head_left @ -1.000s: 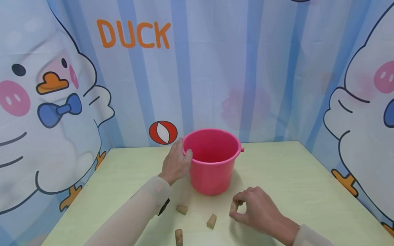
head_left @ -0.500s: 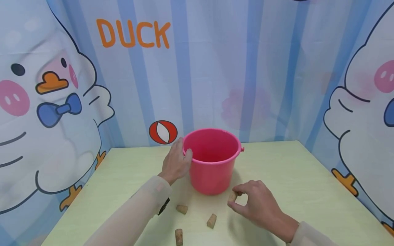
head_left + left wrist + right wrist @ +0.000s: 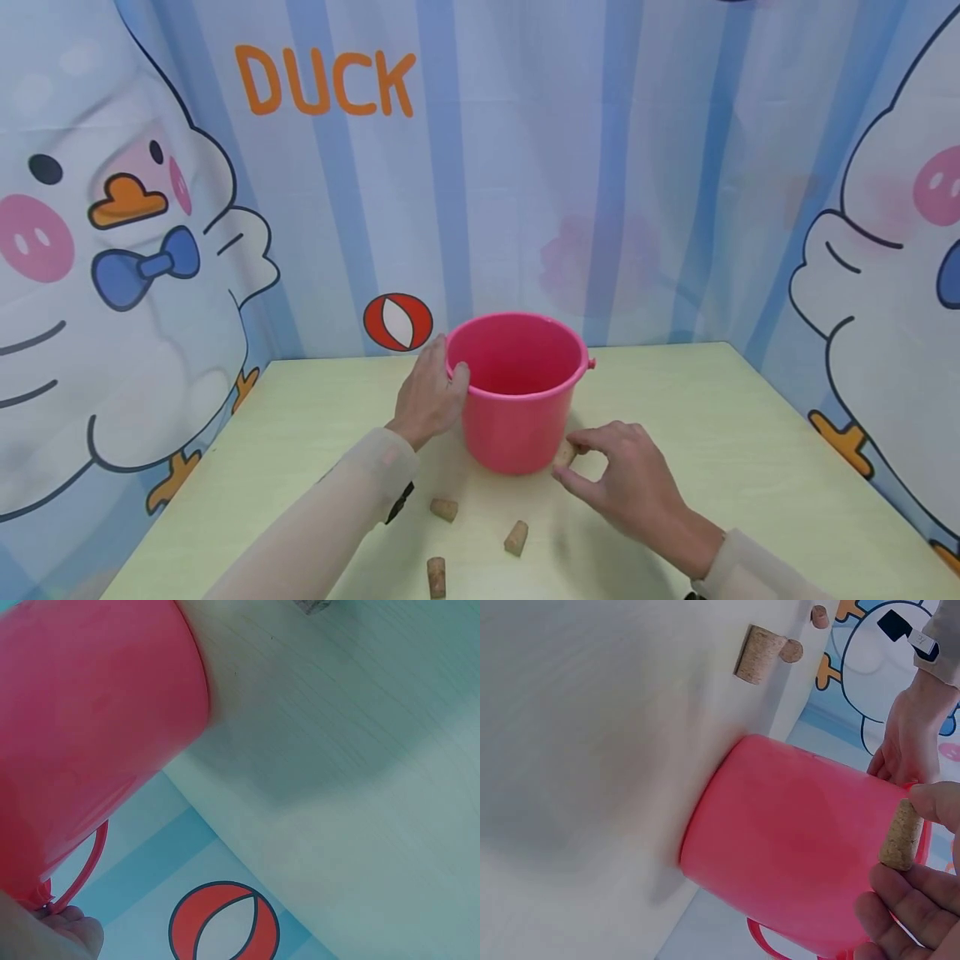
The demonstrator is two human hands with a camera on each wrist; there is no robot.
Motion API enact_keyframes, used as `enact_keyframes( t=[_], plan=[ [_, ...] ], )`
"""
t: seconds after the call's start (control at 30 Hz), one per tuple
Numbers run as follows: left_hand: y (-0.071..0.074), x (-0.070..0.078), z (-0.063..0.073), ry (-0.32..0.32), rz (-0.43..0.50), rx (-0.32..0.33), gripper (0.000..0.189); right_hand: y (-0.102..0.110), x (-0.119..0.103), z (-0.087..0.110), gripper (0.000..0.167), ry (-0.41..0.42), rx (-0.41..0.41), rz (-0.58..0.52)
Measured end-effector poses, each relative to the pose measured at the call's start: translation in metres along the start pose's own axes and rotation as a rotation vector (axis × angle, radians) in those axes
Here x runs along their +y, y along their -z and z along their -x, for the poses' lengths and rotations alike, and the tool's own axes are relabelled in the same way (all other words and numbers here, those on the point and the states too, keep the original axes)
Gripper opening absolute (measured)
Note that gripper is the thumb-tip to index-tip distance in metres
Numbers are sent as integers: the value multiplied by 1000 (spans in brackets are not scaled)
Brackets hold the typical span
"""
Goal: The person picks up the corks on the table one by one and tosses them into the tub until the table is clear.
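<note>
A pink bucket [image 3: 516, 433] stands upright toward the back of the table. On its left side my left hand [image 3: 431, 396] grips the rim, the thumb over the near edge; in the left wrist view its fingers lie beside the pink handle [image 3: 91, 859]. My right hand [image 3: 633, 479] pinches a tapered cork stopper [image 3: 901, 836] between thumb and fingers, in front of the bucket's lower right side and below rim height. Three more cork stoppers lie on the table: one [image 3: 444, 509] near the left sleeve, one [image 3: 516, 538] in the middle, one [image 3: 437, 577] at the front.
The pale yellow-green table [image 3: 720, 433] ends against a blue striped curtain [image 3: 510, 167] at the back. Printed duck curtains flank both sides. A dark band [image 3: 400, 503] shows at the left wrist.
My right hand has lifted and moved away from me, bringing the pinched cork stopper closer to the bucket. The left hand, the bucket and the loose stoppers keep their places.
</note>
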State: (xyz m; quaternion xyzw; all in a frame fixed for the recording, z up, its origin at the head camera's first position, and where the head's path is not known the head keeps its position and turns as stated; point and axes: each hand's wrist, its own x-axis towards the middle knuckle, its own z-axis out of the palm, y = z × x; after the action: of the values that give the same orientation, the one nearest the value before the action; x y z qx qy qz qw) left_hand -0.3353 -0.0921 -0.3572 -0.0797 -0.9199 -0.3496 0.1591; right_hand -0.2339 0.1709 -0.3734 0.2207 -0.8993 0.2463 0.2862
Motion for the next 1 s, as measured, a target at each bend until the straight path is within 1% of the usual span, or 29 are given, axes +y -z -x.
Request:
enact_keyframes(
  t=[0.17, 0.4, 0.77, 0.87, 1.0],
  plan=[
    [0, 0, 1, -11, -1, 9, 77, 4, 0, -6, 38, 11, 23, -17],
    [0, -1, 0, -7, -4, 7, 77, 8, -2, -15, 42, -6, 30, -26],
    [1, 2, 2, -12, -4, 10, 78, 12, -1, -27, 37, 42, 90, -48],
    [1, 2, 2, -10, -8, 8, 78, 12, -1, -31, 34, 56, 102, -58],
    [1, 2, 2, -9, -9, 6, 78, 13, -1, -38, 27, 54, 108, -60]
  ],
)
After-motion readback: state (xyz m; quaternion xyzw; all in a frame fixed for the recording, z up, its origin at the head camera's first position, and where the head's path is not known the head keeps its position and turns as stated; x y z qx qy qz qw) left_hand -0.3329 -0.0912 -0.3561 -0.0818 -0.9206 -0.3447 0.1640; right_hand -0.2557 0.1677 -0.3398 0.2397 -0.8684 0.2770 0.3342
